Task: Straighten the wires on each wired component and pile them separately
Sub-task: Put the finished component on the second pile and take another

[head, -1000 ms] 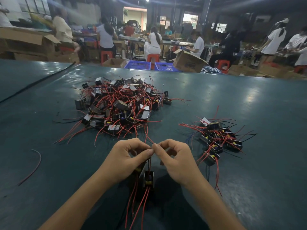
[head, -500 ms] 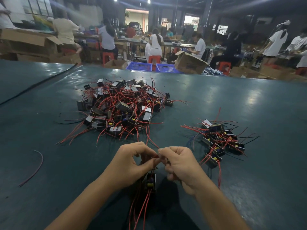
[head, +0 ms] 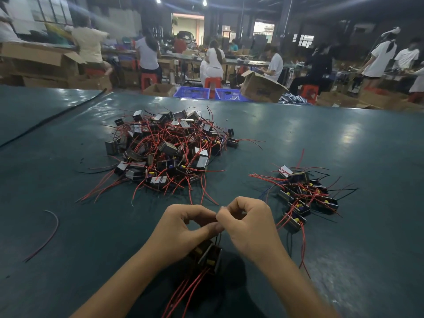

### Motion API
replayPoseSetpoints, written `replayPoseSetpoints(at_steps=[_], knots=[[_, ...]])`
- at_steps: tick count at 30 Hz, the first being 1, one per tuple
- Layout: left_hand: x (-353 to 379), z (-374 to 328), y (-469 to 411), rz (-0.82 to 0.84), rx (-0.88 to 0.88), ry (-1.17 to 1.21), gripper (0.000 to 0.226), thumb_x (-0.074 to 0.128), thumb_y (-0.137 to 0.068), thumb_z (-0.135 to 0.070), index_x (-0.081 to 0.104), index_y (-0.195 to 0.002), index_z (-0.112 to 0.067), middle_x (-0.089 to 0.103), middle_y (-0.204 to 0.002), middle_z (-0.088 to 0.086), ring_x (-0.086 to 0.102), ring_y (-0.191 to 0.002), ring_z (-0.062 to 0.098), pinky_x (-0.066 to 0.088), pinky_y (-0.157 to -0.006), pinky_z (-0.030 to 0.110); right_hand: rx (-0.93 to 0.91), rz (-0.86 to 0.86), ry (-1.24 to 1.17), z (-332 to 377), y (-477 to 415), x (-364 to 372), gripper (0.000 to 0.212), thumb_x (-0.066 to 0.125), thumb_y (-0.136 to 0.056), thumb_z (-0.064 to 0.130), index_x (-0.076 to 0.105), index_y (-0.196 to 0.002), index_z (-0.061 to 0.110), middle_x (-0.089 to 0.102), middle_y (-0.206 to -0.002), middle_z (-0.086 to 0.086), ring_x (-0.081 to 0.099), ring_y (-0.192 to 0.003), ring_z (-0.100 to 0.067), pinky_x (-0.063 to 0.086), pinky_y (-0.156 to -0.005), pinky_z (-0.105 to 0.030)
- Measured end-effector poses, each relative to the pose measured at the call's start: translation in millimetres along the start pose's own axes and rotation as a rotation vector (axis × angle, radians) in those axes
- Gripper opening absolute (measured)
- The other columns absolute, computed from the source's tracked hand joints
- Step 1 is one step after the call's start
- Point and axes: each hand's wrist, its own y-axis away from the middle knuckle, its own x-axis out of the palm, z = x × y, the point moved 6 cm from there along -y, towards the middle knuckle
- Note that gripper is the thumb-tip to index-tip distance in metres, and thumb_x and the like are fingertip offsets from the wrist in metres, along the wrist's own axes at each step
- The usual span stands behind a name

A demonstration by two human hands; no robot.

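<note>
Hands (head: 183,228) (head: 249,228) on wire (head: 219,238), table (head: 321,109) edge well ahead

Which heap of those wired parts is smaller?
The heap on the right, near the right hand, holds only a few; the tangled heap farther back holds many more.

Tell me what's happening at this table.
A person is handling one small black component at the green table. The left hand and right hand pinch its top wires where their fingertips meet, and its red wires trail toward the person. A big tangled pile lies ahead; a smaller pile sits to the right.
</note>
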Motion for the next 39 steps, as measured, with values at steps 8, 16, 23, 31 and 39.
replayPoseSetpoints(at_steps=[8,16,23,31,39], knots=[[-1,10,-4,0.016,-0.123,0.349,0.009,0.072,-0.075,-0.019,0.079,-0.081,-0.018,0.076,-0.078,0.005,0.072,-0.074,0.012,0.053,-0.068,0.016,-0.217,0.104,-0.062,13,1,-3,0.021,0.065,-0.084,0.033,0.064,-0.069,0.019,0.067,-0.065,0.003,0.053,-0.051,-0.012,0.043,-0.048,-0.028],[-3,12,-3,0.121,-0.184,0.381,0.01,0.068,-0.078,-0.013,0.078,-0.082,-0.01,0.075,-0.081,0.013,0.072,-0.077,0.016,0.053,-0.071,0.019,-0.213,0.255,-0.182,10,-2,-4,0.003,0.071,-0.083,0.025,0.071,-0.081,0.022,0.065,-0.068,0.017,0.054,-0.056,-0.001,0.039,-0.052,-0.014],[-5,4,-2,0.167,-0.175,0.242,0.008,0.072,-0.078,-0.021,0.079,-0.078,-0.017,0.076,-0.078,0.006,0.071,-0.075,0.017,0.055,-0.074,0.026,-0.138,0.346,-0.153,9,0,1,0.01,0.073,-0.083,0.029,0.072,-0.076,0.022,0.065,-0.061,0.008,0.053,-0.054,-0.004,0.041,-0.052,-0.02],[-5,-11,0,0.055,0.012,-0.14,0.005,0.079,-0.076,-0.026,0.076,-0.072,-0.029,0.071,-0.067,-0.015,0.064,-0.068,0.0,0.041,-0.071,0.007,0.154,0.331,-0.066,-7,-1,2,0.023,0.069,-0.085,0.024,0.064,-0.065,0.013,0.051,-0.047,0.008,0.046,-0.047,-0.012,0.039,-0.048,-0.028],[-6,-11,1,-0.008,0.047,-0.217,0.008,0.079,-0.074,-0.035,0.077,-0.074,-0.028,0.07,-0.067,-0.018,0.062,-0.074,0.004,0.037,-0.074,0.01,0.325,0.32,-0.293,-14,-1,7,0.01,0.068,-0.083,0.008,0.066,-0.075,0.013,0.06,-0.058,0.004,0.051,-0.044,-0.007,0.039,-0.037,-0.02]])
